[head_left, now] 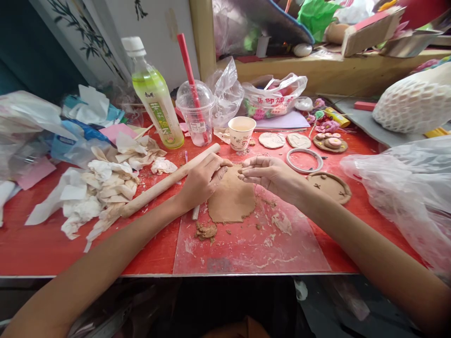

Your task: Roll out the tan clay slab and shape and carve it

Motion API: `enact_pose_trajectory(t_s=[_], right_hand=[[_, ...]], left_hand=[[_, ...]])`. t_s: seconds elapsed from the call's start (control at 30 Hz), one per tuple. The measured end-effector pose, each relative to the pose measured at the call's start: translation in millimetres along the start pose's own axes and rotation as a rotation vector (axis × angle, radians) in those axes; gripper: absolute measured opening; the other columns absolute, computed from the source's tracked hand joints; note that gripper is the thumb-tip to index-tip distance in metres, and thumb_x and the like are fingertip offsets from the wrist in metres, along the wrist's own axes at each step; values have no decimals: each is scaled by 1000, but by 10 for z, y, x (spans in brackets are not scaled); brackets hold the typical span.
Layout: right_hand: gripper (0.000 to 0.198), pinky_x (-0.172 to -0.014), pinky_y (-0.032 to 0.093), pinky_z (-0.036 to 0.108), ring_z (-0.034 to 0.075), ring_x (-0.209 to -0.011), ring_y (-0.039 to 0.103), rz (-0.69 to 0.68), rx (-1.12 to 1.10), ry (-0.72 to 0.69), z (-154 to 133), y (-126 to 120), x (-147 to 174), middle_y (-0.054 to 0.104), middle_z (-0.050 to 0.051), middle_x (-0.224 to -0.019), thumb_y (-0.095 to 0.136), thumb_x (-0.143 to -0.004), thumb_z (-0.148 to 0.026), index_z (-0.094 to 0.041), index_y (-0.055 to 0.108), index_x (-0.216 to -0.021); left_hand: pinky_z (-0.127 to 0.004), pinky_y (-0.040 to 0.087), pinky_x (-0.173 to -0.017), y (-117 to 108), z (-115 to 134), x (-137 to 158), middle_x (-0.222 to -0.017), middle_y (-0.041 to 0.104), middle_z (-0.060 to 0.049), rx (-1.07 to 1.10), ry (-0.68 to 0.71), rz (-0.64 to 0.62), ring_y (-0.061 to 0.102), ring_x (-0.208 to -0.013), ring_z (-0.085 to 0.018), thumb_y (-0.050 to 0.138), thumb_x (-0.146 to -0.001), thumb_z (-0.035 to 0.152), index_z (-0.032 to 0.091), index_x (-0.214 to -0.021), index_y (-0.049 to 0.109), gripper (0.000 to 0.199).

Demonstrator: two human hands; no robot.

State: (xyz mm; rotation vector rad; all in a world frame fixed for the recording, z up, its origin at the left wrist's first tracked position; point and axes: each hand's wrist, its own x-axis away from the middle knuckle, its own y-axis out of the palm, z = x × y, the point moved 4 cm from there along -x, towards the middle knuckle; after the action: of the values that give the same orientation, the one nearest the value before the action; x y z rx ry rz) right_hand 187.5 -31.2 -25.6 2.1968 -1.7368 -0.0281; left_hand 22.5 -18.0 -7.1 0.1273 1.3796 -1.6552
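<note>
A flat slab of brown clay (232, 202) lies on a clear plastic sheet (292, 256) in front of me. My left hand (206, 178) is at its upper left edge, fingers curled and closed; what they hold, if anything, is hidden. Over the upper right edge, my right hand (264, 172) pinches what looks like a small bit of clay between thumb and fingertips. A crumbly clay lump (206, 231) sits below the slab's left corner. To the left, a wooden rolling pin (169, 183) lies slanted, partly behind my left hand.
Behind the slab stand a paper cup (241, 134), a plastic cup with a red straw (195, 115) and a green drink bottle (155, 98). Crumpled tissues (109, 180) are heaped left. At right lie a ring (304, 160), a round clay plaque (331, 188) and plastic bags (405, 178).
</note>
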Motion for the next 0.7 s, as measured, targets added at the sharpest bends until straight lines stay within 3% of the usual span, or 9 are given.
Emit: enact_pose_trajectory(t_s=[0.3,0.5,0.7], right_hand=[[8,-69,49,19,7,-64,60,-51,14,-3,-4,25,10,64,1,-69,68,-73,-22,-15,65,-71],[14,-79,49,22,10,-76,63,-22,-36,-15,2,-2,-8,66,3,-83,67,-70,-14,-16,67,-84],[11,-68,50,18,7,-65,59,55,15,-21,-15,1,15,62,-1,-70,72,-65,-14,-17,65,-74]], left_hand=[[-27,45,-83,2,4,7,-95,59,-3,9,8,-2,56,-91,-13,43,-91,16,17,-100,56,16],[-28,45,-84,2,5,5,-95,60,-3,7,14,1,56,-92,-13,43,-91,16,17,-100,57,16],[-26,44,-82,2,3,10,-94,60,-3,2,9,-2,56,-90,-12,45,-90,16,16,-100,57,16]])
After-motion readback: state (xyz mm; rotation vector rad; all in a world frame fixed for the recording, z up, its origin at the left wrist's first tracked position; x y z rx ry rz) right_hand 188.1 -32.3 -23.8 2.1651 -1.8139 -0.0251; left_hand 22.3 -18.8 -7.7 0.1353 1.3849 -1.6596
